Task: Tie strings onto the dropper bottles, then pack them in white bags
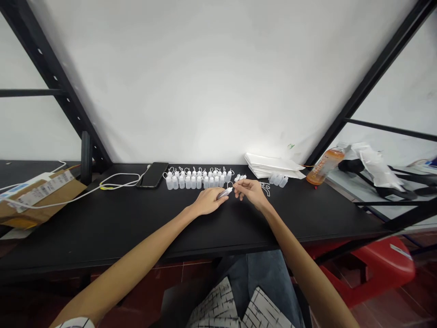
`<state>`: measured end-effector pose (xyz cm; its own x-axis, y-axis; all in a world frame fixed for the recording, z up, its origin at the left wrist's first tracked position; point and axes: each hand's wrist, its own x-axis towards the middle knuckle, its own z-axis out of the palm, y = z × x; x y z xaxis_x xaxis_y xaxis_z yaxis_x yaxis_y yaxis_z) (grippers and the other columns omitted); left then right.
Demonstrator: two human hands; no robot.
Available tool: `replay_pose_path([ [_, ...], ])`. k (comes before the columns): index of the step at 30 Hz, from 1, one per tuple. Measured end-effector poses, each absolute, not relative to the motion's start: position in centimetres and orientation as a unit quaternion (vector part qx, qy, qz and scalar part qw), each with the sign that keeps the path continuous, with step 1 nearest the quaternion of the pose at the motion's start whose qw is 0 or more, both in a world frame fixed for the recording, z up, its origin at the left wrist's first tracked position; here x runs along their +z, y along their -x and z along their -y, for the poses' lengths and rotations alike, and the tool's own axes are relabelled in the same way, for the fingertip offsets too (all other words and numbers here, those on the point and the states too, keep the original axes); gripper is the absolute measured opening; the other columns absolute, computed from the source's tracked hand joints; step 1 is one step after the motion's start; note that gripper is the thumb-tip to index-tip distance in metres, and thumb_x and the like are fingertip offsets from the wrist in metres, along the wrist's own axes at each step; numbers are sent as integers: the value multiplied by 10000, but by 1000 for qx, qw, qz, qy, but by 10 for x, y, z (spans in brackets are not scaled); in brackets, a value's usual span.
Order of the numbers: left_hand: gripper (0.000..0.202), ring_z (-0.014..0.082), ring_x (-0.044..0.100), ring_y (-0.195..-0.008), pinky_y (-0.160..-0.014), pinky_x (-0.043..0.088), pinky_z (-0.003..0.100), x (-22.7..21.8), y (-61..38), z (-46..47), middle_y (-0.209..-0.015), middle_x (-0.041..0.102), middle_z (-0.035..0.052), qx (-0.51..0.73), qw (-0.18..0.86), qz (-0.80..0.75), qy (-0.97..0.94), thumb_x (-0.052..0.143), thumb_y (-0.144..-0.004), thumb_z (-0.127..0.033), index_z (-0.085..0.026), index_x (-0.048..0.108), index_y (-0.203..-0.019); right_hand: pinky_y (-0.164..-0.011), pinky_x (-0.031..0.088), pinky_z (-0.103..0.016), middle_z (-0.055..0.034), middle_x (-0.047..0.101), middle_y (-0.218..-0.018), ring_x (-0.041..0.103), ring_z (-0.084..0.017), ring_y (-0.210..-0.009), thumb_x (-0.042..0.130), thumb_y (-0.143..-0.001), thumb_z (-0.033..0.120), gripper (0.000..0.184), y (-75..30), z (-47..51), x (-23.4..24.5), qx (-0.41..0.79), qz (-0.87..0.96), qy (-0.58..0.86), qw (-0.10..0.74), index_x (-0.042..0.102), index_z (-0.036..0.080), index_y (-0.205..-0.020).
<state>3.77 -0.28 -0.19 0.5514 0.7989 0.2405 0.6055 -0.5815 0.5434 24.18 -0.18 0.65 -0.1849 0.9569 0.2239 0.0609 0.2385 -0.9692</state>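
Overall, we record a pale wall (221, 82) behind a long black counter (153, 218), with dark metal uprights (59, 77) at either side. On the reddish tiled floor (193, 273), a red plastic stool (398, 264) stands by the counter's right end.

Largest container: a brown cardboard box (56, 196), far left, printed labels on it; contents hidden from us. A white cable (121, 175) crosses it and runs toward a dark phone. Back right, we note a stack of white sheets or flat bags (271, 165). Beside the right upright: a clear bottle (326, 166), labelled, with orange liquid filling most of it.

The phone (154, 175) lies face up near the wall. Our left hand (207, 200) grips a small bottle (223, 195), tilted, just in front of the rows, nozzle end toward our right hand (250, 189). The right fingers are bent close to that nozzle and its thin loop; we cannot tell whether they pinch anything.

Smallest vessels: rows of translucent bottles (193, 182) upright along the back, topped with looped white caps; fill not discernible. A few more bottles (278, 179) sit together before the stack. Nearest the right hand: loose white looped strips (266, 187).
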Motion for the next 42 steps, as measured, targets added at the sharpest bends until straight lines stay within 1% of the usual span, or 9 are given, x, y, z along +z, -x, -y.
replay_pose_path([
  [5, 257, 177, 505, -672, -615, 305, 271, -12, -40, 2, -732, 582, 13, 236, 174, -416, -861, 456, -918, -401, -195, 541, -790, -409, 452, -220, -21, 625, -577, 602, -129, -484, 806, -638, 497, 406, -243, 0, 3, 471, 618, 418, 470, 665, 124, -715],
  [11, 250, 175, 501, -665, -614, 307, 277, -12, -42, 4, -742, 592, 17, 255, 166, -416, -857, 495, -918, -401, -190, 561, -801, -422, 458, -230, -27, 628, -607, 611, -136, -500, 779, -675, 503, 398, -241, 1, 5, 468, 631, 411, 464, 658, 129, -735],
  [15, 366, 165, 502, -661, -604, 291, 267, -6, -44, 7, -722, 575, 8, 260, 170, -407, -859, 454, -948, -481, -184, 574, -772, -378, 383, -214, -39, 639, -673, 591, -129, -505, 743, -714, 515, 387, -237, 5, 8, 438, 634, 407, 490, 666, 142, -779],
  [18, 454, 167, 522, -698, -615, 301, 267, -3, -43, 8, -764, 593, 13, 278, 173, -413, -850, 381, -970, -533, -189, 620, -796, -374, 340, -225, -31, 629, -667, 527, -107, -463, 712, -750, 514, 362, -236, 6, 9, 383, 638, 417, 522, 666, 156, -783],
  [22, 495, 176, 550, -726, -607, 308, 275, -4, -42, 8, -823, 630, 32, 276, 144, -432, -846, 420, -942, -584, -183, 676, -803, -471, 413, -271, -26, 621, -666, 506, -117, -478, 648, -820, 479, 306, -236, 3, 9, 254, 648, 448, 561, 669, 174, -811],
  [26, 538, 185, 559, -714, -584, 302, 282, -7, -43, 8, -786, 642, 63, 257, 94, -431, -860, 443, -930, -592, -161, 678, -708, -577, 444, -299, -52, 664, -710, 556, -156, -558, 588, -866, 406, 251, -231, -6, 12, 84, 696, 486, 521, 685, 181, -811],
  [29, 538, 170, 564, -694, -571, 309, 272, -6, -43, 9, -769, 651, 58, 253, 88, -429, -863, 432, -945, -569, -161, 685, -702, -618, 435, -296, -48, 688, -730, 569, -158, -579, 555, -879, 350, 228, -224, -16, 14, -2, 717, 504, 482, 691, 187, -796],
  [33, 528, 154, 577, -691, -570, 323, 254, -4, -42, 10, -754, 662, 40, 244, 84, -425, -867, 420, -956, -555, -165, 700, -734, -615, 414, -275, -30, 694, -743, 568, -147, -580, 541, -882, 310, 211, -219, -26, 10, -37, 717, 524, 457, 695, 191, -800],
  [42, 513, 156, 595, -705, -584, 348, 247, -4, -42, 11, -753, 666, 38, 238, 77, -418, -873, 414, -966, -537, -164, 703, -765, -624, 414, -259, -27, 690, -757, 554, -135, -584, 534, -898, 327, 230, -221, -31, 4, -31, 739, 508, 443, 700, 190, -818],
])
